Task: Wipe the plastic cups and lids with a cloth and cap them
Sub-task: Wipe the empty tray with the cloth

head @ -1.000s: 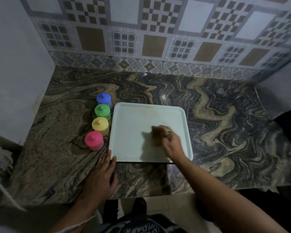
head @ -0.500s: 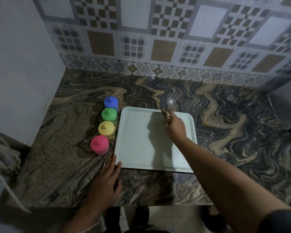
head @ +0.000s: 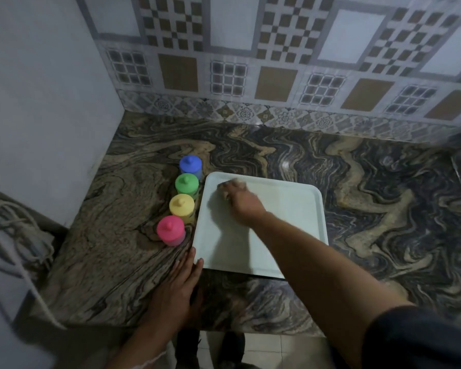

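Four capped plastic cups stand in a row on the counter left of a pale tray [head: 290, 209]: blue [head: 190, 164] farthest, then green [head: 186, 184], yellow [head: 181, 205] and pink [head: 170, 230] nearest. My right hand [head: 241, 202] lies on the tray's far left part, its fingers curled over a small pale cloth [head: 237, 182] that looks blurred. My left hand [head: 177, 288] rests flat on the counter with straight fingers, the tips touching the tray's near left corner.
The marbled stone counter [head: 383, 209] runs to a tiled back wall [head: 250, 75] and a plain side wall [head: 37, 102] at the left. A rope bundle [head: 11, 235] hangs past the counter's left end. The front edge is near my body.
My right hand has swept the cloth from the tray's near middle to its far edge, then left to the far left corner. My left hand stays at the tray's corner.
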`<action>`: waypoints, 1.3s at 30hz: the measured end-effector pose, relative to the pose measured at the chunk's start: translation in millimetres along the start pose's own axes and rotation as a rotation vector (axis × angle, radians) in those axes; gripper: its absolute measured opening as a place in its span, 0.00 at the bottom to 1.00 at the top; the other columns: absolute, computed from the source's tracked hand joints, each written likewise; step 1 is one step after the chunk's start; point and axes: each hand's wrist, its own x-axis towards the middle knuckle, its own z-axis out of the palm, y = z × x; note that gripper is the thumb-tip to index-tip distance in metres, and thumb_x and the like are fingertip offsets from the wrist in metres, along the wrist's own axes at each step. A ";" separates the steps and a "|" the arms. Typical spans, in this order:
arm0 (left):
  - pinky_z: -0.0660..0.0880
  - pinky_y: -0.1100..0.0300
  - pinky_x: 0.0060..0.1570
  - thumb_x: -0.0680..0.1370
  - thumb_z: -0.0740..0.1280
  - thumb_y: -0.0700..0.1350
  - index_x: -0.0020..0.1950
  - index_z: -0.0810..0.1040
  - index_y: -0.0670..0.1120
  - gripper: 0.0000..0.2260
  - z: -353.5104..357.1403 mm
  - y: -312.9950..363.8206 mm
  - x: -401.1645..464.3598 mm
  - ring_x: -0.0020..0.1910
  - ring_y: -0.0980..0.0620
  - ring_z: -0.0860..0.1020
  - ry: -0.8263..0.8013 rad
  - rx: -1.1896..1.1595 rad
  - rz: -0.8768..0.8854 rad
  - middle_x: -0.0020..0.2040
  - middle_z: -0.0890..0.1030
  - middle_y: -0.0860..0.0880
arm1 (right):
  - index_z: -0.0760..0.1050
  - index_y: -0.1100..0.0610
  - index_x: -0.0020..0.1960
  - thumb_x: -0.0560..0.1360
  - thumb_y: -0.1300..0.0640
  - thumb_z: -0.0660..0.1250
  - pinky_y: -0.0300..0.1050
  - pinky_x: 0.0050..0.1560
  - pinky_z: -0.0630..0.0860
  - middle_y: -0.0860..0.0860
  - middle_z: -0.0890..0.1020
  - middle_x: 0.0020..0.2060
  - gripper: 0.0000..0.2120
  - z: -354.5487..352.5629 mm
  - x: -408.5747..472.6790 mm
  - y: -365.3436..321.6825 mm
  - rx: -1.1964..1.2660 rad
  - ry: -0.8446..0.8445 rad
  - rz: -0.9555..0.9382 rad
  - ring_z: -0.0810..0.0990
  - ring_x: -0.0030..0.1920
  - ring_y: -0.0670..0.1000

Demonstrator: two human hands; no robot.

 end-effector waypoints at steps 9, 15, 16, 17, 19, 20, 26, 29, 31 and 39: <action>0.72 0.51 0.69 0.78 0.61 0.55 0.79 0.65 0.47 0.30 -3.3 2.9 -0.8 0.80 0.46 0.60 -0.010 0.015 -0.001 0.83 0.55 0.48 | 0.79 0.50 0.64 0.79 0.50 0.61 0.54 0.59 0.80 0.52 0.86 0.59 0.17 -46.5 -74.1 48.7 0.032 -0.081 -0.096 0.85 0.57 0.57; 0.72 0.52 0.68 0.78 0.57 0.57 0.80 0.64 0.47 0.31 -3.9 2.2 -0.7 0.80 0.47 0.60 -0.022 0.017 0.002 0.83 0.54 0.49 | 0.66 0.50 0.80 0.82 0.57 0.65 0.55 0.70 0.72 0.54 0.67 0.80 0.27 -13.6 -107.8 64.2 -0.027 -0.013 0.122 0.74 0.72 0.63; 0.72 0.52 0.68 0.78 0.57 0.57 0.80 0.63 0.47 0.31 -4.2 2.1 -0.1 0.80 0.47 0.59 -0.023 0.019 0.008 0.83 0.53 0.49 | 0.66 0.51 0.80 0.80 0.58 0.66 0.55 0.72 0.70 0.55 0.66 0.81 0.29 4.4 -130.5 49.9 0.021 -0.104 -0.001 0.72 0.73 0.62; 0.71 0.52 0.68 0.78 0.57 0.57 0.80 0.63 0.47 0.31 -2.9 3.4 0.3 0.80 0.47 0.59 -0.016 0.017 0.010 0.83 0.53 0.50 | 0.67 0.52 0.80 0.78 0.60 0.66 0.55 0.73 0.70 0.57 0.69 0.80 0.31 15.4 -151.8 40.2 0.037 -0.208 -0.110 0.72 0.72 0.62; 0.72 0.52 0.67 0.78 0.57 0.57 0.80 0.63 0.47 0.31 -1.9 1.0 -0.9 0.81 0.47 0.58 -0.019 0.005 0.007 0.83 0.52 0.50 | 0.71 0.51 0.77 0.75 0.58 0.63 0.56 0.67 0.77 0.59 0.79 0.71 0.30 6.8 -167.6 38.0 0.044 -0.307 -0.168 0.79 0.65 0.62; 0.73 0.52 0.66 0.78 0.57 0.57 0.80 0.64 0.47 0.31 -1.6 2.2 -1.1 0.80 0.47 0.59 -0.019 -0.005 0.006 0.83 0.52 0.51 | 0.73 0.50 0.73 0.74 0.55 0.62 0.56 0.62 0.79 0.58 0.83 0.65 0.26 -8.9 -164.4 48.2 0.035 -0.286 -0.108 0.83 0.61 0.62; 0.71 0.47 0.70 0.77 0.57 0.55 0.78 0.67 0.44 0.30 1.6 1.5 2.0 0.80 0.45 0.60 -0.015 0.010 0.001 0.83 0.55 0.48 | 0.71 0.53 0.78 0.84 0.59 0.62 0.54 0.69 0.72 0.59 0.73 0.77 0.22 -70.0 -144.7 120.9 -0.094 0.065 0.380 0.75 0.73 0.64; 0.72 0.46 0.69 0.77 0.56 0.54 0.78 0.67 0.43 0.30 4.1 1.9 3.8 0.80 0.43 0.59 -0.004 0.003 0.002 0.83 0.55 0.47 | 0.70 0.56 0.79 0.80 0.62 0.65 0.58 0.77 0.67 0.58 0.63 0.83 0.26 -1.1 -186.1 89.1 0.009 -0.002 0.163 0.65 0.79 0.63; 0.72 0.44 0.69 0.77 0.56 0.54 0.77 0.68 0.42 0.30 7.6 2.1 2.0 0.80 0.41 0.60 -0.007 -0.008 -0.008 0.83 0.56 0.47 | 0.70 0.54 0.79 0.77 0.62 0.63 0.57 0.71 0.74 0.59 0.69 0.79 0.29 12.8 -188.8 78.0 0.044 -0.069 0.045 0.72 0.74 0.65; 0.71 0.43 0.69 0.77 0.55 0.54 0.77 0.69 0.43 0.30 9.1 3.4 2.1 0.79 0.41 0.61 0.015 -0.004 0.003 0.82 0.57 0.47 | 0.70 0.54 0.77 0.77 0.62 0.62 0.60 0.72 0.72 0.58 0.70 0.79 0.28 1.6 -226.0 97.4 -0.124 0.078 0.342 0.71 0.76 0.64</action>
